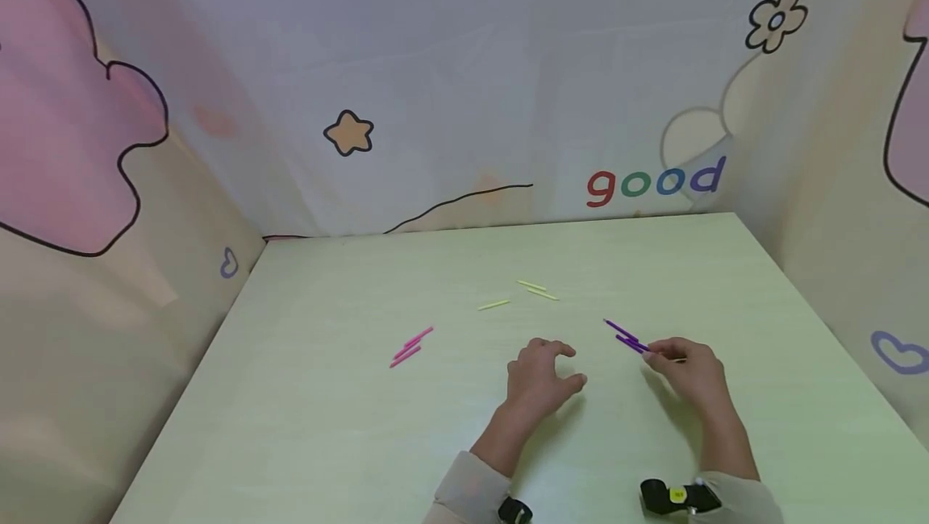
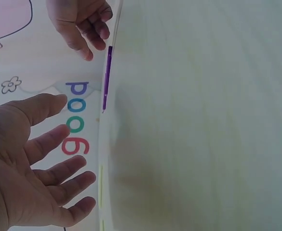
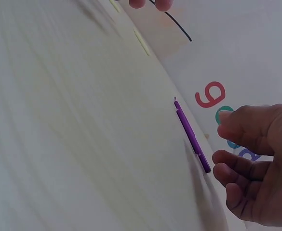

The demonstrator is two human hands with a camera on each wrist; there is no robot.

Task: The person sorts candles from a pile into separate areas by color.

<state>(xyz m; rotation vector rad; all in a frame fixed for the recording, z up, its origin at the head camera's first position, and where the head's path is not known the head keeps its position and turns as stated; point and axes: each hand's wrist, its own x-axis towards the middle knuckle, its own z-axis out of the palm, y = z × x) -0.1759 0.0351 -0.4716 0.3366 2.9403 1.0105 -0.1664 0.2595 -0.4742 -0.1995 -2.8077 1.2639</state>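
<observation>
My right hand (image 1: 689, 369) is at the near end of a small group of thin purple sticks (image 1: 622, 331) on the table. In the right wrist view, the thumb and fingers of that hand stand apart from the purple sticks (image 3: 193, 137), which overlap lengthwise and end in a tiny thin tip. No stick shows between the fingers. My left hand (image 1: 539, 377) hovers over the table left of the purple sticks, thumb and fingers spread and holding nothing. The left wrist view shows the left palm (image 2: 30, 168) with its fingers apart.
Thin pink sticks (image 1: 406, 353) lie together on the left part of the pale table (image 1: 305, 427). Farther back are pale yellow sticks (image 1: 494, 305), two of them side by side. A printed cloth (image 1: 435, 64) hangs behind the table and along its sides.
</observation>
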